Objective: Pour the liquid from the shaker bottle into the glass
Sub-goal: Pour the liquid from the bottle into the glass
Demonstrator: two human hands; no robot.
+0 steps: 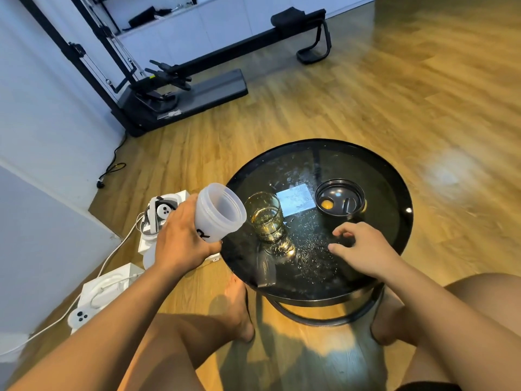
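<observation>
Head view: left hand (183, 238) is wrapped around the shaker bottle (217, 211), tipped sideways with its open mouth facing the glass (265, 217), held just off the left edge of the round black table (394, 176). The bottle looks empty or near it; its frosted wall makes that hard to judge, and black lettering on it is mostly covered by the fingers. No stream visible between bottle and glass. The glass stands upright near the table's left edge, holding yellowish liquid; its reflection in the glossy top blurs where its base ends. Right hand (358, 246) hovers loose over the near-right part of the table, fingers half curled, gripping nothing. The black lid (339, 200) lies upside down toward the far-right side, with a yellow spot inside it. Droplets or specks scatter across the tabletop. Bare knees and a foot are cut off at the bottom edge. White boxes (112, 286) and cables sit on the floor at left, partly hidden behind the left arm.
</observation>
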